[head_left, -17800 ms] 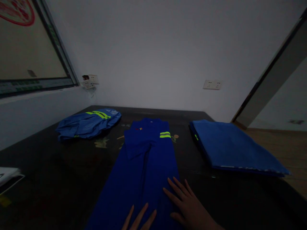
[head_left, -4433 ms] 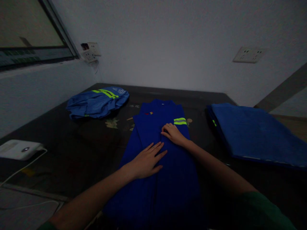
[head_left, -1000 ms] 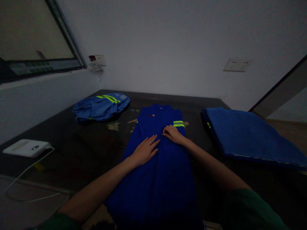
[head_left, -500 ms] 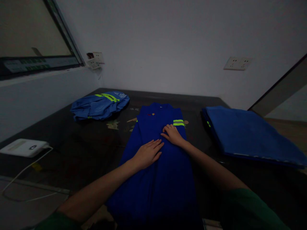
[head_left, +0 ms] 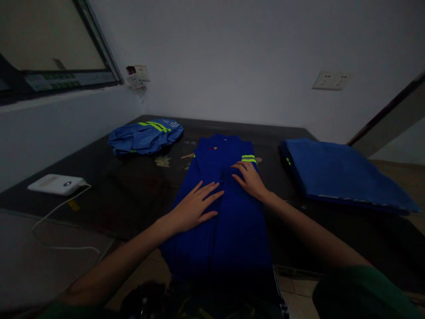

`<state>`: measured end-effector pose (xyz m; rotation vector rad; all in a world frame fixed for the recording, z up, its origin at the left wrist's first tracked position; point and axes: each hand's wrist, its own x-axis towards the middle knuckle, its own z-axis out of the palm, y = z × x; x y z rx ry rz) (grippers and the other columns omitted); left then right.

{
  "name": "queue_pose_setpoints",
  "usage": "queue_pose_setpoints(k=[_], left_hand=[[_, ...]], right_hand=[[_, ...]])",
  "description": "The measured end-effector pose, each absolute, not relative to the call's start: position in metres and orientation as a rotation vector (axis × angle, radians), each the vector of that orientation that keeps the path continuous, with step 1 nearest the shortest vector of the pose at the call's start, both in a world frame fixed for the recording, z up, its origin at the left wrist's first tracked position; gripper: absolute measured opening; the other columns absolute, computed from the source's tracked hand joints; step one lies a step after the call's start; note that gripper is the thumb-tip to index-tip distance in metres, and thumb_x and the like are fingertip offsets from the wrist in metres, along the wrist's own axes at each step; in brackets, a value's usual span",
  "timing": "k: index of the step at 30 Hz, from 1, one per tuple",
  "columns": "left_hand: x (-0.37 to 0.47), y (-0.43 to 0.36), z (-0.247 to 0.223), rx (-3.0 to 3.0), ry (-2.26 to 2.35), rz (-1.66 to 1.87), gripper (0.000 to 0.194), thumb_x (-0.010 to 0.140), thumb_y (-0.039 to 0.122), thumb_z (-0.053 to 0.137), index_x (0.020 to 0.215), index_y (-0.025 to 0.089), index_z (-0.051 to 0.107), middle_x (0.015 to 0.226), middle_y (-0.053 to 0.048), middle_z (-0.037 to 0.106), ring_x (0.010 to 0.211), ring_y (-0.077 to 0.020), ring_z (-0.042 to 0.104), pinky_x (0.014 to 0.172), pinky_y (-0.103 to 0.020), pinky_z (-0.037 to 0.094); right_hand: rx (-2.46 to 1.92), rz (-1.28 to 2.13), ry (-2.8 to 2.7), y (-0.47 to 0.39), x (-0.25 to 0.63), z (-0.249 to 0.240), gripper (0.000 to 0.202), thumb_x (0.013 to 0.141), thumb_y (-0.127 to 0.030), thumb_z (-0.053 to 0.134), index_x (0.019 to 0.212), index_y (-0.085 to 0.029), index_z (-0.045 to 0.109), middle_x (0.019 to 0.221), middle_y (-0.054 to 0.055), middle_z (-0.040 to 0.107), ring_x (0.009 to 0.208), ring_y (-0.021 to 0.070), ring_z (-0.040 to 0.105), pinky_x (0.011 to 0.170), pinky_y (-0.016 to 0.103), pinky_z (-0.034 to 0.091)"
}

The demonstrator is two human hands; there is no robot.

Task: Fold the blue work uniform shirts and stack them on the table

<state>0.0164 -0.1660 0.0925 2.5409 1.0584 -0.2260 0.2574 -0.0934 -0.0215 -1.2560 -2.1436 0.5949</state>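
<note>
A dark blue work jacket [head_left: 241,221] lies lengthwise before me, its collar at the far end and its near end at the table's front edge. Small red and yellow marks show on its chest, and a yellow-green reflective band crosses its right side. My left hand [head_left: 195,206] rests flat on the middle of the cloth with fingers spread. Farther up and to the right, my right hand [head_left: 249,178] lies on the cloth just below the band, fingers apart and slightly bent. A raised fold of cloth shows between the two hands.
A folded stack of blue clothes [head_left: 338,173] lies at the right of the dark table [head_left: 133,190]. A crumpled blue garment [head_left: 146,137] with reflective stripes sits back left. Nearer is a white device [head_left: 56,184] with a cable [head_left: 55,210]. Sockets [head_left: 332,80] are on the wall.
The view has shifted, so the tabletop sits higher in the picture. My left hand's fingers have spread wider, and the right hand's fingers have straightened. Both hands stay on the jacket.
</note>
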Motion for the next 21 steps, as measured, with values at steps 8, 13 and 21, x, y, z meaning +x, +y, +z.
queue_pose_setpoints(k=[8, 13, 21], left_hand=[[-0.093, -0.257, 0.115, 2.512, 0.84, -0.416, 0.057, 0.093, 0.026, 0.052, 0.143, 0.045, 0.033, 0.154, 0.002, 0.03, 0.141, -0.0236, 0.03, 0.115, -0.048, 0.025], [-0.102, -0.263, 0.092, 2.674, 0.979, -0.36, 0.059, 0.096, 0.008, 0.033, 0.139, 0.047, 0.039, 0.144, 0.003, 0.047, 0.131, -0.019, 0.045, 0.111, -0.044, 0.034], [-0.094, -0.26, 0.098, 2.972, 0.588, -0.212, 0.06, 0.092, 0.01, 0.051, 0.139, 0.046, 0.04, 0.137, 0.001, 0.054, 0.126, -0.0173, 0.05, 0.116, -0.043, 0.026]], right_hand=[[-0.925, 0.818, -2.479, -0.282, 0.333, 0.028, 0.054, 0.089, -0.035, 0.056, 0.14, -0.044, 0.041, 0.139, 0.002, 0.05, 0.128, 0.0245, 0.048, 0.099, 0.044, 0.049], [-1.147, 0.51, -2.586, -0.31, 0.324, 0.008, 0.082, 0.08, -0.006, 0.056, 0.143, -0.051, 0.029, 0.152, -0.002, 0.032, 0.141, 0.0327, 0.027, 0.108, 0.069, 0.026], [-0.441, 0.451, -2.821, -0.291, 0.287, 0.028, 0.073, 0.084, -0.009, 0.058, 0.145, -0.039, 0.031, 0.156, -0.001, 0.024, 0.143, 0.0304, 0.02, 0.11, 0.068, 0.021]])
